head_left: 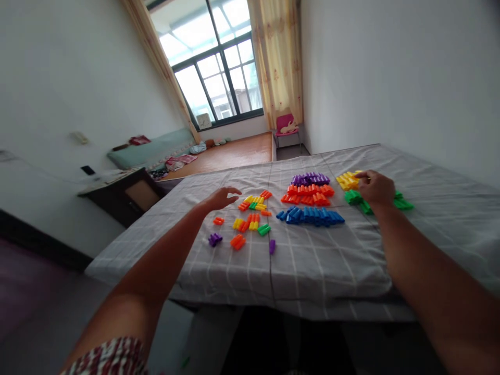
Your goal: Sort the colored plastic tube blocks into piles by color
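Observation:
My left hand [223,199] hovers beside a loose mixed group of short plastic tube pieces, its thumb and fingers apart with nothing between them. Yellow and orange pieces [253,222] and a green bunch [264,229] lie in that group, with purple pieces [214,239] nearer me. On the right, my right hand [377,188] pinches a yellow piece at the edge of the yellow pile [347,180]. Below that hand spreads a green pile [353,197], partly hidden by it. Between my hands are sorted rows of purple [310,179], orange [308,195] and blue [312,215] pieces.
The pieces lie on a bed with a grey checked sheet [324,271]. Beyond it are a wooden platform [238,151], a pink chair [286,125] and a window. A dark cabinet [125,198] stands at the left, and a white wall runs along the right.

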The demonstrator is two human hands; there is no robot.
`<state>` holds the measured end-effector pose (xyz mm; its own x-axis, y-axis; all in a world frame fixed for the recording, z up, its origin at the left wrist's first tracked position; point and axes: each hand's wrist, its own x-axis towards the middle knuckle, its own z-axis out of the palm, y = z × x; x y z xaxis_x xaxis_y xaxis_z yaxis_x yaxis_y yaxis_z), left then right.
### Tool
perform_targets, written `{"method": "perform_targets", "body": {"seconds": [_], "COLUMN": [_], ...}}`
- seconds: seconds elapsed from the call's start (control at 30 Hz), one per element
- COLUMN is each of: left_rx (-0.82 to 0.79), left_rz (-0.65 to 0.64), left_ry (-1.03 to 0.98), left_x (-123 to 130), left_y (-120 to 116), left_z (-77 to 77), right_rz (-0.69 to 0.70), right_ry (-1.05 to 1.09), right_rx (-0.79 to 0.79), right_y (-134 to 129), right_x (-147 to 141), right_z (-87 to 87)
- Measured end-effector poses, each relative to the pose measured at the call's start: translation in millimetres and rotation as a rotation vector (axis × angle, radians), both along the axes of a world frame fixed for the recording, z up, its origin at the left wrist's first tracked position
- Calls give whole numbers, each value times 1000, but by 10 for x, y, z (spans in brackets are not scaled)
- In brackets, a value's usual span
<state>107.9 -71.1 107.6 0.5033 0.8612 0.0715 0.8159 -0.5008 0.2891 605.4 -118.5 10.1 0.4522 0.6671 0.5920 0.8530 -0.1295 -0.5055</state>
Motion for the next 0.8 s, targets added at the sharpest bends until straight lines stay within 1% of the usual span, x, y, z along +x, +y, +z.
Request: {"method": "perform_targets", "body": {"seconds": [0.07, 0.1, 0.17, 0.2, 0.27, 0.37, 0.47, 0.57, 0.63, 0.67, 0.73, 0.8], "left_rx": [-133, -202, -325, -369, -418, -457, -487, -524, -514, -499, -479, -490], "left_rz": [62, 86, 128, 149, 179, 152, 131, 180, 205, 210, 205, 159], "left_ry": [50, 68, 84, 82, 66, 39, 19, 37, -16, -86, -285, -493], "left_x": [-426, -590, -804, -857, -878, -798, -694, -561, -418, -322, -75, 242], "left_y": [-230, -342, -549, -641, -785, -864, -762, -523, -323, -217, -2, 214], "left_z": [-12, -27, -71, -99, -159, -236, -265, -225, -162, -126, -56, -6], "right_rz": [14, 15, 14, 21, 30, 12, 2, 8, -2, -5, 7, 24], "right_ry": [-1, 1, 0, -7, -24, -24, -5, 0, 14, 22, 24, 13], "right_rx": [-7, -4, 13, 22, 30, 1, -38, -46, -32, -24, -12, 3], "right_y": [-18, -29, -51, -60, -72, -70, -57, -49, -48, -47, -42, -31], "right_x": [19, 28, 43, 49, 55, 50, 27, -5, -27, -37, -55, -69], "right_z": [-11, -15, -20, -23, -29, -36, -30, -8, 11, 21, 34, 40]}}
